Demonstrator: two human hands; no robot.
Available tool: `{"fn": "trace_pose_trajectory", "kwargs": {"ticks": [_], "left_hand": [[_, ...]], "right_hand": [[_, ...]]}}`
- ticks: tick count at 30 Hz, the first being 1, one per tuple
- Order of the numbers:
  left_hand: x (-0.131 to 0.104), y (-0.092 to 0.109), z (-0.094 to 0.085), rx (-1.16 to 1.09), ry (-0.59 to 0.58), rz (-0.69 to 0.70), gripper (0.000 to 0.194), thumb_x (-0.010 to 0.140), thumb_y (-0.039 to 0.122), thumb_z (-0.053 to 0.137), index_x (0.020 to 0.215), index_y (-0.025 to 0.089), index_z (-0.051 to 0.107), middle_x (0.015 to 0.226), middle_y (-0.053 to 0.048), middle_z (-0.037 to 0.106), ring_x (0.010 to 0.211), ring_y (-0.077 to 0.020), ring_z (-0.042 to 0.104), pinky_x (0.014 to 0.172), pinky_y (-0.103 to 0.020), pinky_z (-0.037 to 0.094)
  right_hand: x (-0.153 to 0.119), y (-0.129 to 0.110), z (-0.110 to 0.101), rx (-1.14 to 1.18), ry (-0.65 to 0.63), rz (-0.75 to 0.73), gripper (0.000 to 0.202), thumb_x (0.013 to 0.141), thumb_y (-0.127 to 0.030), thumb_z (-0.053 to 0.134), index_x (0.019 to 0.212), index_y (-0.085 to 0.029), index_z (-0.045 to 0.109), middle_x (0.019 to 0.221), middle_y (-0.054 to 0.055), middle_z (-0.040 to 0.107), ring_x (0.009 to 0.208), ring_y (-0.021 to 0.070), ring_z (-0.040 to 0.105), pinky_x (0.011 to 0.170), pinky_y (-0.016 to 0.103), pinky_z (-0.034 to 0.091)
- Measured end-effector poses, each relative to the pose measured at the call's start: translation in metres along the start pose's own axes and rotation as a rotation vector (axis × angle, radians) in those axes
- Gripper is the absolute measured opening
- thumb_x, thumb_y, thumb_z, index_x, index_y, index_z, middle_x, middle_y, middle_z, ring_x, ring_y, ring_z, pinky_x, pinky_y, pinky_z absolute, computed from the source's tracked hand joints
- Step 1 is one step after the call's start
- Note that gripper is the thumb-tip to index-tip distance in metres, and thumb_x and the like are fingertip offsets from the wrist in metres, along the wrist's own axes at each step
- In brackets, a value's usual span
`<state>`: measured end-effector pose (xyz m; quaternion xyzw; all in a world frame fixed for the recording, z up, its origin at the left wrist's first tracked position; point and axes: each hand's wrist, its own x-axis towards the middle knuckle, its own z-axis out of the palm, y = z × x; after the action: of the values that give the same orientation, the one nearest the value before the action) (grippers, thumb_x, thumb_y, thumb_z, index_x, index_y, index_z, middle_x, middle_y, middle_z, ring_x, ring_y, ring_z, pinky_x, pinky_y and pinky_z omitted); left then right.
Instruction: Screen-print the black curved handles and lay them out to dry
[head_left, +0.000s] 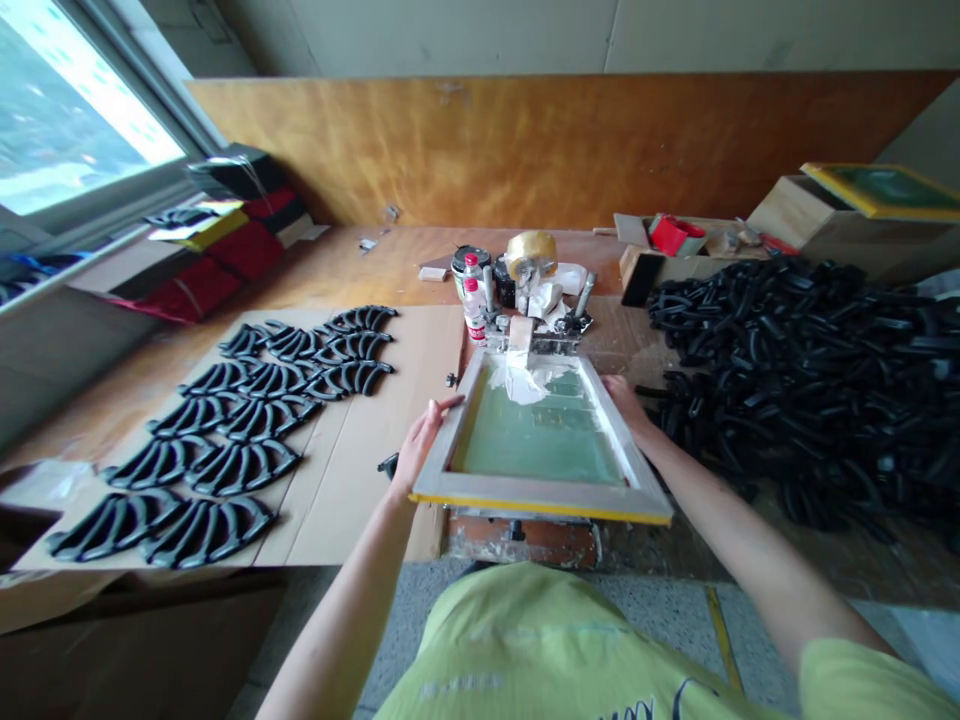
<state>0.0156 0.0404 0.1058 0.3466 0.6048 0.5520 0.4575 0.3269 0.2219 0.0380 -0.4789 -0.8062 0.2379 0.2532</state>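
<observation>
A screen printing frame (pixel 437 462) with green mesh and a yellow front edge sits in front of me, hinged at the back. My left hand (pixel 420 440) is closed on its left side, one finger reaching along the rim. On the opposite side, my right hand (pixel 626 402) grips the right rim, its fingers partly hidden. White ink (pixel 525 384) lies on the far part of the mesh, below a pale squeegee or scraper (pixel 520 338). A small black piece (pixel 388 465) shows just left of my left wrist; I cannot tell whether it is held.
Rows of black curved pieces (pixel 244 467) lie on cardboard (pixel 337 440) at left. A heap of similar black pieces (pixel 817 370) fills the right. Bottles (pixel 473 308), a tub (pixel 470 262) and a tape roll (pixel 531 254) stand behind the frame. Boxes (pixel 172 275) line the window side.
</observation>
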Motion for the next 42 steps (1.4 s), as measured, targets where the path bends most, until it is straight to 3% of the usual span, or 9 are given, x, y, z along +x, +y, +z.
{"fn": "trace_pose_trajectory", "kwargs": {"ticks": [3, 6, 10, 13, 19, 23, 29, 33, 42], "left_hand": [[-0.010, -0.043, -0.009, 0.063, -0.025, -0.146, 0.074, 0.074, 0.063, 0.064, 0.134, 0.019, 0.057, 0.096, -0.006, 0.070, 0.077, -0.0183, 0.063, 0.064, -0.025, 0.048], [-0.006, -0.082, -0.010, 0.084, -0.008, -0.196, 0.088, 0.071, 0.058, 0.069, 0.146, 0.021, 0.042, 0.082, -0.002, 0.068, 0.066, -0.0148, 0.060, 0.059, -0.023, 0.046], [0.002, -0.106, -0.011, 0.140, 0.011, -0.194, 0.080, 0.075, 0.056, 0.066, 0.144, 0.021, 0.045, 0.083, -0.002, 0.066, 0.066, -0.0130, 0.059, 0.060, -0.022, 0.046], [0.003, -0.110, -0.013, 0.151, 0.006, -0.205, 0.077, 0.076, 0.057, 0.064, 0.141, 0.020, 0.048, 0.085, -0.003, 0.067, 0.067, -0.0141, 0.060, 0.060, -0.023, 0.046], [0.001, -0.113, -0.012, 0.132, 0.003, -0.205, 0.074, 0.075, 0.058, 0.065, 0.138, 0.019, 0.053, 0.089, -0.005, 0.069, 0.072, -0.0167, 0.063, 0.065, -0.026, 0.049], [-0.001, -0.110, -0.009, 0.141, 0.019, -0.188, 0.071, 0.077, 0.058, 0.063, 0.135, 0.018, 0.054, 0.092, -0.005, 0.069, 0.077, -0.0174, 0.063, 0.068, -0.026, 0.049], [-0.002, -0.102, -0.010, 0.142, 0.025, -0.180, 0.073, 0.074, 0.057, 0.065, 0.134, 0.017, 0.055, 0.087, -0.005, 0.069, 0.071, -0.0162, 0.062, 0.062, -0.025, 0.047], [-0.003, -0.096, -0.010, 0.101, 0.022, -0.194, 0.076, 0.073, 0.057, 0.067, 0.135, 0.017, 0.054, 0.082, -0.005, 0.068, 0.065, -0.0153, 0.061, 0.057, -0.024, 0.046], [-0.013, -0.023, -0.012, 0.044, -0.070, -0.186, 0.074, 0.076, 0.060, 0.065, 0.139, 0.023, 0.051, 0.088, -0.003, 0.070, 0.068, -0.0157, 0.062, 0.058, -0.024, 0.047]], "right_hand": [[0.034, -0.013, -0.016, -0.094, 0.133, -0.013, 0.026, 0.088, -0.021, 0.051, 0.107, -0.018, 0.068, 0.111, 0.012, 0.064, 0.107, 0.0278, 0.058, 0.098, 0.044, 0.043], [0.071, -0.058, 0.005, -0.203, 0.166, -0.242, 0.050, 0.082, -0.025, 0.066, 0.130, -0.016, 0.055, 0.135, 0.015, 0.049, 0.125, 0.0304, 0.044, 0.107, 0.047, 0.035], [0.095, -0.104, 0.047, -0.360, -0.040, -0.322, 0.032, 0.082, -0.019, 0.066, 0.113, -0.014, 0.061, 0.112, 0.016, 0.061, 0.110, 0.0309, 0.051, 0.096, 0.043, 0.042], [0.083, -0.105, 0.056, -0.433, -0.214, -0.279, 0.013, 0.088, -0.016, 0.054, 0.095, -0.015, 0.065, 0.092, 0.012, 0.066, 0.091, 0.0253, 0.058, 0.081, 0.034, 0.043], [0.026, -0.078, 0.031, -0.410, -0.332, -0.539, 0.017, 0.086, -0.009, 0.049, 0.088, -0.015, 0.065, 0.088, 0.009, 0.066, 0.090, 0.0217, 0.057, 0.077, 0.029, 0.040], [0.024, -0.076, 0.018, -0.300, -0.436, -0.639, 0.013, 0.085, -0.012, 0.054, 0.079, -0.018, 0.064, 0.081, 0.005, 0.064, 0.082, 0.0194, 0.056, 0.071, 0.027, 0.038], [0.020, -0.076, 0.035, -0.275, -0.204, -0.524, 0.020, 0.082, -0.004, 0.050, 0.086, -0.016, 0.066, 0.091, 0.009, 0.064, 0.095, 0.0230, 0.054, 0.081, 0.032, 0.041], [0.005, -0.073, 0.035, -0.232, -0.272, -0.621, 0.018, 0.086, -0.010, 0.052, 0.091, -0.017, 0.067, 0.092, 0.009, 0.065, 0.095, 0.0233, 0.055, 0.085, 0.033, 0.044], [0.102, -0.092, 0.006, -0.269, -0.045, -0.261, 0.061, 0.081, -0.028, 0.070, 0.138, -0.030, 0.051, 0.107, 0.005, 0.068, 0.090, 0.0225, 0.062, 0.079, 0.031, 0.046]]}}
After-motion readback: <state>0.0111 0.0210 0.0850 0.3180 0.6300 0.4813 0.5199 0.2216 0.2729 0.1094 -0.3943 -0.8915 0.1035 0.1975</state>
